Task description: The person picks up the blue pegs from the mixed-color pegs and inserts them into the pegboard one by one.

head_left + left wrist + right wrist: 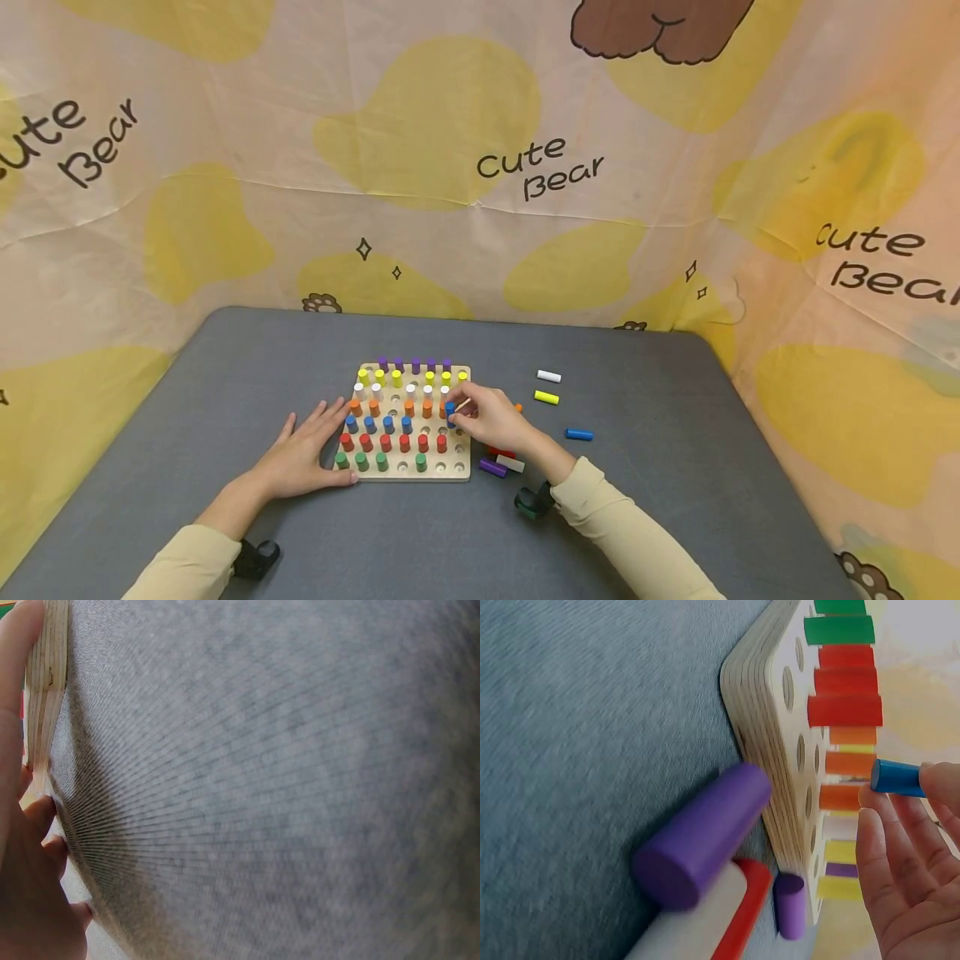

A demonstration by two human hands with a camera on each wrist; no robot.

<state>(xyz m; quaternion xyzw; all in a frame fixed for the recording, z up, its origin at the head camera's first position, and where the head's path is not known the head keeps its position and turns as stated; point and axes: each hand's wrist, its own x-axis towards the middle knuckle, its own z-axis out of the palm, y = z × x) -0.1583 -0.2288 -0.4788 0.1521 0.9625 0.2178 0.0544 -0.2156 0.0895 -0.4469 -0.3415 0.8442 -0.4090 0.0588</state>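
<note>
A pale wooden pegboard (405,478) lies on the grey table, with coloured pegs upright in rows: purple, yellow, white, orange, blue, red and green from back to front. Some holes hold no peg. My left hand (300,458) rests along the board's left side, fingers spread, thumb touching its front left corner. In the left wrist view the thumb lies against the layered wood edge (49,682). Over the right part of the board, my right hand (491,417) pinches a blue peg (896,778) between thumb and fingertips. In the right wrist view the peg is clear of the holes.
Right of the board lie a loose white peg (549,377), a yellow peg (547,397) and a blue peg (579,434). Near its right edge, purple (492,468), white (511,463) and red pegs lie together. A printed cloth (450,125) hangs behind the table.
</note>
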